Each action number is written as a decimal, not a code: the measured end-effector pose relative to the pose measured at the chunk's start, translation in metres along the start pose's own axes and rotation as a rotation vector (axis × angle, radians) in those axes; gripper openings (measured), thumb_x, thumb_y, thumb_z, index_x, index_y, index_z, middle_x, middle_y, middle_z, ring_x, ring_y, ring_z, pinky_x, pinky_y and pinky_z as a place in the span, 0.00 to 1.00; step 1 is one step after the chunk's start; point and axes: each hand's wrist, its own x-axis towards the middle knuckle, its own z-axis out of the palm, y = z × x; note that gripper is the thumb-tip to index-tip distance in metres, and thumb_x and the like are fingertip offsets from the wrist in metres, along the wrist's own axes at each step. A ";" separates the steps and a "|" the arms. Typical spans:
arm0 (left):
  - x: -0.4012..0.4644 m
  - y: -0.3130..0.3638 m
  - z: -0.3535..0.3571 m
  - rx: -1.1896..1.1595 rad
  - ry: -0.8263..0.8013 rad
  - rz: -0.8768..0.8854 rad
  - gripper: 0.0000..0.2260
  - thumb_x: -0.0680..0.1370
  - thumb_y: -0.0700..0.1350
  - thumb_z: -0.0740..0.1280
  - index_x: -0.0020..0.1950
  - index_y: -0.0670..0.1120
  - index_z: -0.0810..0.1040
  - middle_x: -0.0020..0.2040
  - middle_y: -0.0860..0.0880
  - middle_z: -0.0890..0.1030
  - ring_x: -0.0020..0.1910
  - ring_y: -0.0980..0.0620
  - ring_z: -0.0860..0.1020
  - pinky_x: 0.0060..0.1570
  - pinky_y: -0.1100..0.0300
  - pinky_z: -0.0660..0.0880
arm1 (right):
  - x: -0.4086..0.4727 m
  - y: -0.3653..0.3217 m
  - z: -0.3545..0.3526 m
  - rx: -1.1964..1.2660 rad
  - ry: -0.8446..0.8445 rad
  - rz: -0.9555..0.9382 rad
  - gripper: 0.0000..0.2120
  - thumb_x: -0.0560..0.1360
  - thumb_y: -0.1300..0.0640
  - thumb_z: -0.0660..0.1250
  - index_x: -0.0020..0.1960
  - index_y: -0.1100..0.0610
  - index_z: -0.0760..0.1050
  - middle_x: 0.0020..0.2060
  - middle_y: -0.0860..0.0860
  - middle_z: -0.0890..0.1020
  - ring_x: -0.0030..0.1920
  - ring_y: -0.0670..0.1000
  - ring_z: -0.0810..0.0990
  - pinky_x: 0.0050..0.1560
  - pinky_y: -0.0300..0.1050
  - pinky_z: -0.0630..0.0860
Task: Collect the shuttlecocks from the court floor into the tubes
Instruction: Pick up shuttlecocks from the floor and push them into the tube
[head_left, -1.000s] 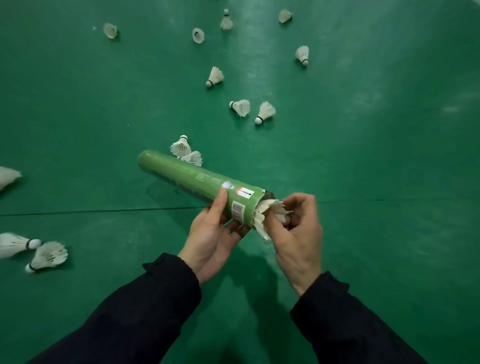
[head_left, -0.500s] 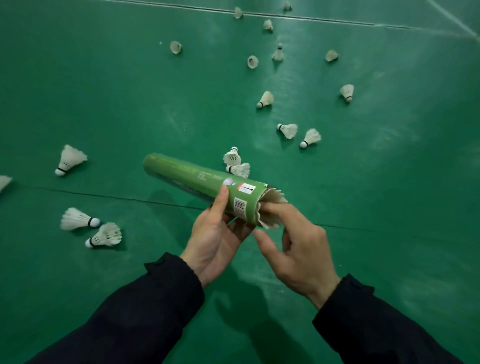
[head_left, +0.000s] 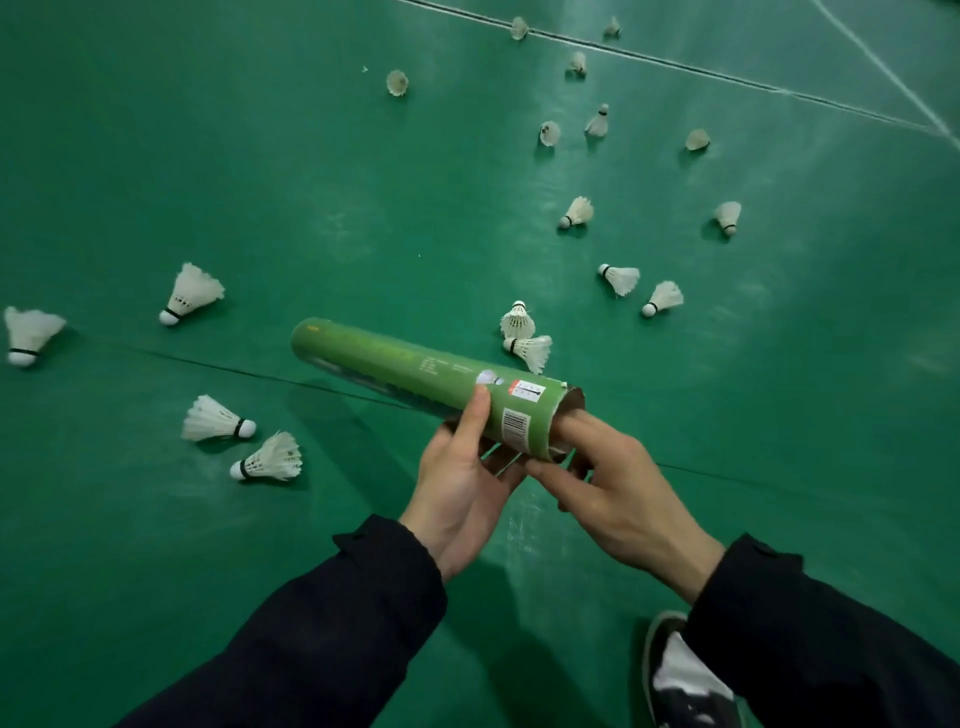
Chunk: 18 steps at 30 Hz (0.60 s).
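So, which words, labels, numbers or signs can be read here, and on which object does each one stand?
No text can be read.
Green cardboard tube, held by the left hand: pale print lines, too blurred.
Barcode sticker: bars only, digits too small.
Red-and-white sticker: unreadable.
White feather shuttlecocks: no text visible.
Green court floor: lines only.

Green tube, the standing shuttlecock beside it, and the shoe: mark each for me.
green tube (head_left: 395, 364): head view, middle of its side wall.
standing shuttlecock (head_left: 518, 322): head view, feather skirt.
shoe (head_left: 685, 670): head view, upper.
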 end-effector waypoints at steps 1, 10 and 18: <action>0.004 0.002 -0.001 0.002 0.005 0.002 0.28 0.79 0.54 0.68 0.74 0.39 0.74 0.58 0.41 0.85 0.46 0.50 0.85 0.40 0.58 0.82 | 0.005 0.003 0.002 0.006 -0.048 0.013 0.11 0.78 0.57 0.69 0.59 0.47 0.79 0.49 0.38 0.81 0.39 0.48 0.81 0.38 0.45 0.80; 0.066 0.007 -0.015 0.131 0.122 0.001 0.32 0.77 0.57 0.69 0.76 0.41 0.70 0.56 0.44 0.86 0.46 0.48 0.85 0.33 0.55 0.79 | 0.059 0.041 0.026 0.258 -0.265 0.230 0.08 0.81 0.58 0.66 0.59 0.52 0.78 0.50 0.50 0.85 0.42 0.51 0.85 0.37 0.51 0.83; 0.143 0.002 -0.019 0.110 0.296 0.038 0.27 0.81 0.49 0.69 0.77 0.42 0.67 0.67 0.42 0.83 0.61 0.47 0.85 0.57 0.50 0.84 | 0.091 0.142 0.021 0.520 0.194 0.435 0.06 0.80 0.54 0.66 0.50 0.54 0.80 0.47 0.52 0.84 0.34 0.50 0.79 0.34 0.51 0.77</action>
